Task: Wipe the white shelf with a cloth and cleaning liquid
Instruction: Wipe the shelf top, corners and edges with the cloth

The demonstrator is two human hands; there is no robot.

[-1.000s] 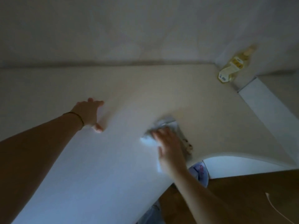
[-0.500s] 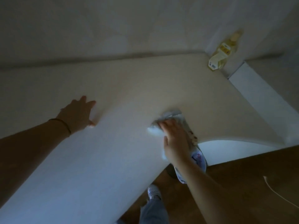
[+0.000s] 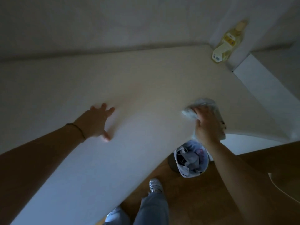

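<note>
Now cloth under right hand — on shelf

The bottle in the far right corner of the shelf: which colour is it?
The bottle is pale yellow, seen best in the head view.

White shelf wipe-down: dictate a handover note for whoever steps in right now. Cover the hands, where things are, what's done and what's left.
Left hand: open, flat on the shelf, holding nothing.
Right hand: holds the bunched cloth down on the shelf near its right front edge.
Liquid: yellow bottle upright in the far right corner, apart from both hands.
Done: wiping is under way; which areas are finished cannot be told.
Left: probably cover the whole shelf, including under the bottle.
</note>
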